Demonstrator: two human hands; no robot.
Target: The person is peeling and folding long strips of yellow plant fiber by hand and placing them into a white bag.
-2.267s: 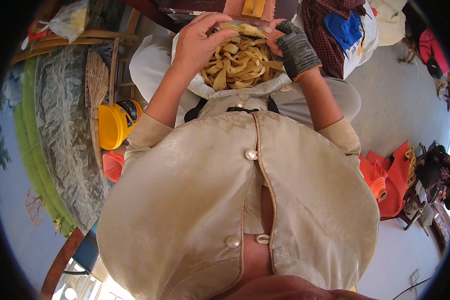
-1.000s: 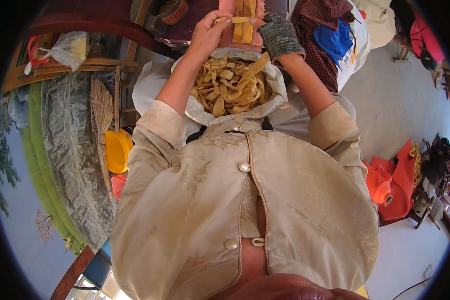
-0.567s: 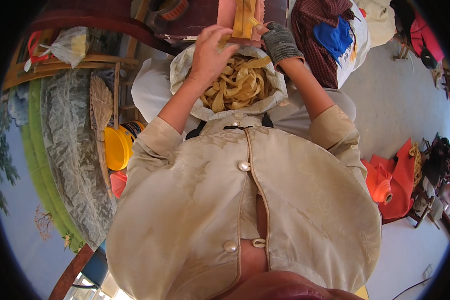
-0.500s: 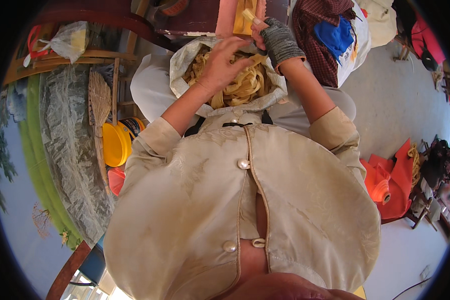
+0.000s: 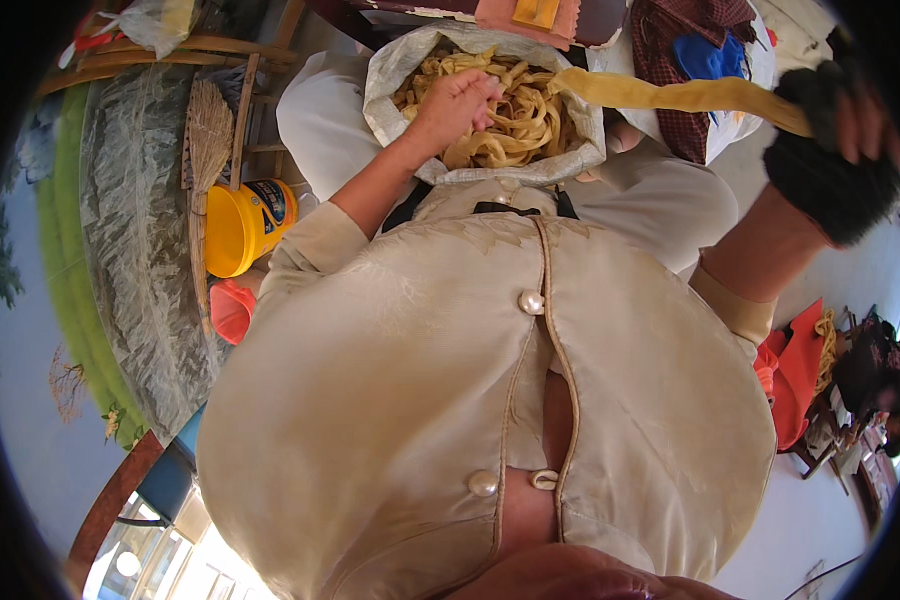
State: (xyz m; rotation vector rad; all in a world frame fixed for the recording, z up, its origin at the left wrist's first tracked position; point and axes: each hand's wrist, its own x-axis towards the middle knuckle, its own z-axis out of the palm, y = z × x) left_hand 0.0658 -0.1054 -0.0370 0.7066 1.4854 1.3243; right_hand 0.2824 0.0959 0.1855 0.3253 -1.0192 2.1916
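Note:
A white woven sack [image 5: 385,85] stands open between my knees, full of loosely coiled yellowish fabric-like strips [image 5: 525,125]. My left hand [image 5: 458,108] is over the coils at the sack's left side, its fingers curled together; what they grip, if anything, is hidden. Far out to the right, my right hand [image 5: 855,130], in a dark grey fingerless covering and blurred by motion, has hold of one flat yellow strip [image 5: 670,94]. That strip runs nearly level from the sack's right rim to the hand.
Beyond the sack is a dark red table [image 5: 420,12] with a pink cloth [image 5: 560,22] on it. A checked cloth [image 5: 670,40] and a blue cloth [image 5: 712,57] lie on a white bag at right. A yellow bucket [image 5: 232,232] and a straw broom [image 5: 208,135] are at left.
My right hand has swung from the table edge out to the far right, drawing the strip out from the sack. My left hand's fingers, spread before, are now curled.

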